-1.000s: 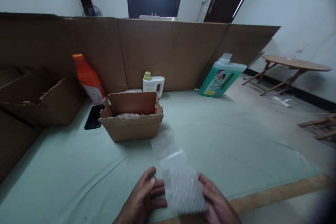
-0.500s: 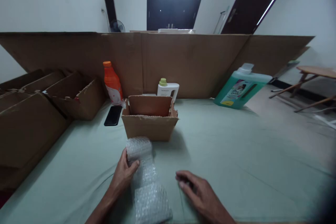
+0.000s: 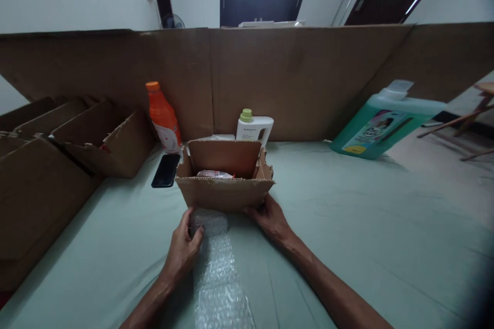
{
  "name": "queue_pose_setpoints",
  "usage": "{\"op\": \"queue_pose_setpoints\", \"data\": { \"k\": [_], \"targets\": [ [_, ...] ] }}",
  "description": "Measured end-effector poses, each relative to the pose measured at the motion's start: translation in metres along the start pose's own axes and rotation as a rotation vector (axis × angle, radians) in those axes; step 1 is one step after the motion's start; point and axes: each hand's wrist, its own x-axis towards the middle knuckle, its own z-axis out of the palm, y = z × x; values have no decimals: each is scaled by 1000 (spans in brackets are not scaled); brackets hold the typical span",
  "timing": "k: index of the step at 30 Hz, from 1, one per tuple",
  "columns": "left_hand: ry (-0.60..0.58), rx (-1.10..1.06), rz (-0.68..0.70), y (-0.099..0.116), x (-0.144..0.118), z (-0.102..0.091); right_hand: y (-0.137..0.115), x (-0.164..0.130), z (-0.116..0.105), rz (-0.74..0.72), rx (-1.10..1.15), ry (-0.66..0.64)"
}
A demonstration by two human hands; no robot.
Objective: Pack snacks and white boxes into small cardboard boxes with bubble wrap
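A long strip of bubble wrap (image 3: 222, 277) lies on the cloth, running from the near edge up to the small open cardboard box (image 3: 224, 195). My left hand (image 3: 183, 247) is closed on the strip's far end, thumb on top, just before the box. At the box's lower right front corner, my right hand (image 3: 272, 221) grips the bottom edge; its fingertips are partly hidden there. Inside the box a packet (image 3: 215, 174) with a light, printed wrapper shows over the front wall. The wrap's far end is close under the front of the box.
Behind the box stands a white bottle with a green cap (image 3: 250, 128). A black phone (image 3: 165, 170) and an orange bottle (image 3: 164, 118) are to its left. Several cardboard boxes (image 3: 42, 185) line the left side. A green jug (image 3: 382, 123) leans at right, before a cardboard wall (image 3: 309, 82).
My right hand has moved forward from the cloth to the box's lower right corner. The bubble wrap's far end now lies flatter. The view has dipped, showing the packet inside the box.
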Motion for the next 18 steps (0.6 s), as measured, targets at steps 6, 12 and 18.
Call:
{"op": "queue_pose_setpoints", "data": {
  "k": [6,12,18],
  "targets": [
    [24,0,71,5,33,21,7,32,0,-19,-96,64],
    [-71,-18,142,9,34,6,5,0,-14,-107,-112,57],
    [-180,62,202,13,26,-6,-14,-104,-29,-418,-135,-213]
  ]
}}
